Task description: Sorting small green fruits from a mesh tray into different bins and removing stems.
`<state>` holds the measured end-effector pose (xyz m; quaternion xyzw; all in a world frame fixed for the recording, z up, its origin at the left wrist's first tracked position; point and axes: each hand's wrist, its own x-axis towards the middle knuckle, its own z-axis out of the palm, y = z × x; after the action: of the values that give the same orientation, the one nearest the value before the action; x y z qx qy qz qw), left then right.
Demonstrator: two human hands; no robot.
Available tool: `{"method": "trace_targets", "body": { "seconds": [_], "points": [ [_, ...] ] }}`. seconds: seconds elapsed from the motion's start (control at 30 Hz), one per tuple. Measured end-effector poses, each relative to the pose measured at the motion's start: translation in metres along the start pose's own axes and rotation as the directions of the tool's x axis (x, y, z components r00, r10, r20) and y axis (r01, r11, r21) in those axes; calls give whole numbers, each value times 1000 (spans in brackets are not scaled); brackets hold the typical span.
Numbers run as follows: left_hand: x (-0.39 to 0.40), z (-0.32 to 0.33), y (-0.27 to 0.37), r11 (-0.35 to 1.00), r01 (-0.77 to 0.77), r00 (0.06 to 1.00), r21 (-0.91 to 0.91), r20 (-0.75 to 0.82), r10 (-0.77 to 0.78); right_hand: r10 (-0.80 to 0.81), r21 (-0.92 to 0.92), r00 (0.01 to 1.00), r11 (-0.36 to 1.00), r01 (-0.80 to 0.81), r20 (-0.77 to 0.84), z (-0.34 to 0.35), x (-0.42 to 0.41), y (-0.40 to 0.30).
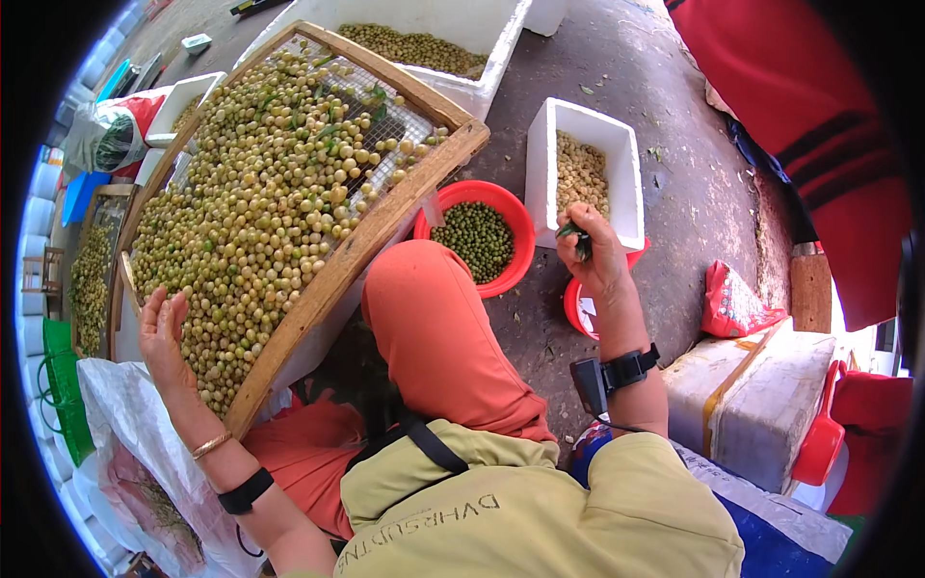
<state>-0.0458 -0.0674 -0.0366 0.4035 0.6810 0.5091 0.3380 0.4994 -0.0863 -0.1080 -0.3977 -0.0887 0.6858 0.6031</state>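
Observation:
Small round yellow-green fruits cover most of a wood-framed wire-mesh sieve in front of me, with a few green leaves among them. My left hand is at the sieve's near left edge, beside the fruits, fingers extended and nothing visible in them. Out to the right, my right hand is closed on some dark green leaves. It is raised in front of a white foam box of pale brownish fruits. A red plastic basket of small dark green fruits stands between sieve and box.
Behind the sieve is a large foam box holding more fruits. Partly behind my right forearm sits another red container. Stacked foam boxes and a red dipper stand at right. A second sieve lies far left.

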Motion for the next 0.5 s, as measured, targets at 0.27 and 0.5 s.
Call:
{"method": "trace_targets", "body": {
  "seconds": [0.27, 0.5],
  "points": [
    [-7, 13, -2, 1000, 15, 1000, -4, 7, -15, 135, 184, 990, 975, -123, -50, -102, -31, 61],
    [-17, 18, -5, 1000, -4, 999, -22, -46, 3, 196, 63, 971, 980, -189, -137, -123, -32, 93]
  ]
}}
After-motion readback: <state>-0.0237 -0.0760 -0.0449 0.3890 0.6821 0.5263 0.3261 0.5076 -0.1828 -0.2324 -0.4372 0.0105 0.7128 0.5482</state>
